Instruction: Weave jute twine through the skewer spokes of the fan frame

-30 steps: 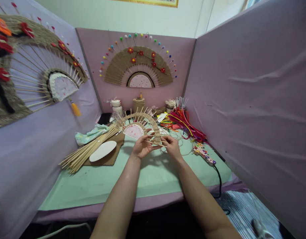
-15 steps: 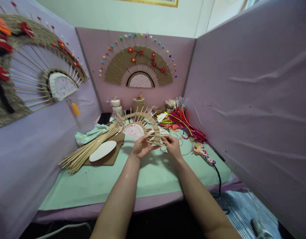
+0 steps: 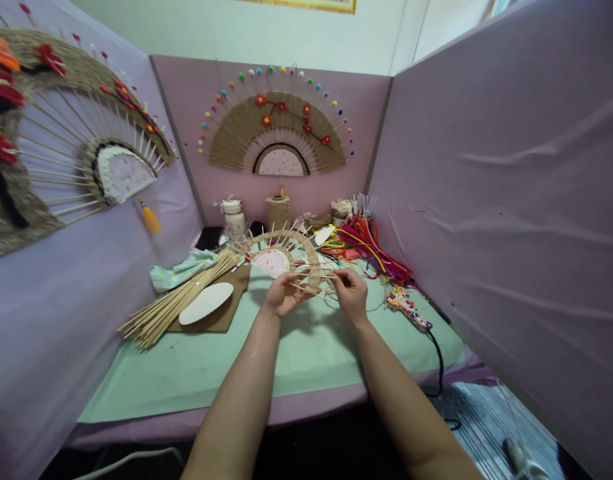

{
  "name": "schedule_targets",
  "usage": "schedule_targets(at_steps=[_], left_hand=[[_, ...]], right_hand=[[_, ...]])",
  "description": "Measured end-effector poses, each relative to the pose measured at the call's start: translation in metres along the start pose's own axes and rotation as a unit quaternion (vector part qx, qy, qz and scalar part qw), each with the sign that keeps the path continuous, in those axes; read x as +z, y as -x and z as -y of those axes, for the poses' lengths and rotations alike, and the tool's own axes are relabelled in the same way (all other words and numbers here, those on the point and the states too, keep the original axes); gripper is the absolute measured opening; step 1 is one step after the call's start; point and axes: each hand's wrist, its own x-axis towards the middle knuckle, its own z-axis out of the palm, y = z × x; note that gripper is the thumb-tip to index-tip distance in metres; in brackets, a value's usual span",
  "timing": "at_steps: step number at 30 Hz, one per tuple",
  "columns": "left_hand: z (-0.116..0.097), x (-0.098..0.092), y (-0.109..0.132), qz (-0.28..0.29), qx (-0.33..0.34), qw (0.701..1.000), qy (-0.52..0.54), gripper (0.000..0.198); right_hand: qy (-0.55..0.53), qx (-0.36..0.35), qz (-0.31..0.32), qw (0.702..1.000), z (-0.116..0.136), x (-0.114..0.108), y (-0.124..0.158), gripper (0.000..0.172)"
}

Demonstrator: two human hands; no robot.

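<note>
Over the green cloth [image 3: 186, 380] we hold the fan [image 3: 314, 257] in our left hand [image 3: 283, 295]; our right hand [image 3: 351, 293] is pinched by its edge, on what we cannot tell. Sticks [image 3: 174, 303] lie across a board [image 3: 238, 297] leftward, a glue gun [image 3: 409, 312] rightward. Purple panels [image 3: 486, 200] wall three sides, a flowered fan [image 3: 236, 137] on the back one

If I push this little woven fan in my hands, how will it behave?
The woven fan is probably light, being mostly thin sticks with open gaps. Its exposed stick ends look slender, so a hard push might snap one. With the left hand holding it near one end, the far end may swing.
</note>
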Motion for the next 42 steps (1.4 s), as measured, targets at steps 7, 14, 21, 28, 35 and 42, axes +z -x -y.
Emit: schedule_targets(at_steps=[7, 14, 21, 28, 35, 42], left_hand=[[-0.005, -0.006, 0.001, 0.016, 0.006, 0.999, -0.044, 0.048], [-0.01, -0.014, 0.0, 0.014, -0.008, 0.996, -0.09, 0.04], [-0.012, -0.02, -0.001, 0.037, -0.02, 0.996, -0.084, 0.045], [-0.013, -0.02, 0.001, 0.037, -0.035, 0.997, -0.066, 0.039], [-0.006, -0.02, -0.002, 0.04, -0.074, 0.995, -0.06, 0.029], [0.008, -0.013, -0.005, 0.097, -0.099, 0.99, -0.036, 0.038]], right_hand=[[0.089, -0.091, -0.021, 0.992, 0.0, -0.005, -0.002, 0.024], [0.095, -0.12, 0.039, 0.987, -0.006, -0.009, -0.008, 0.017], [-0.07, 0.087, 0.077, 0.991, -0.013, -0.009, -0.011, 0.021], [-0.223, 0.208, 0.124, 0.944, -0.019, -0.008, -0.013, 0.03], [-0.088, 0.118, 0.076, 0.986, -0.013, -0.007, -0.01, 0.023], [-0.053, 0.088, 0.065, 0.993, -0.007, -0.005, -0.006, 0.026]])
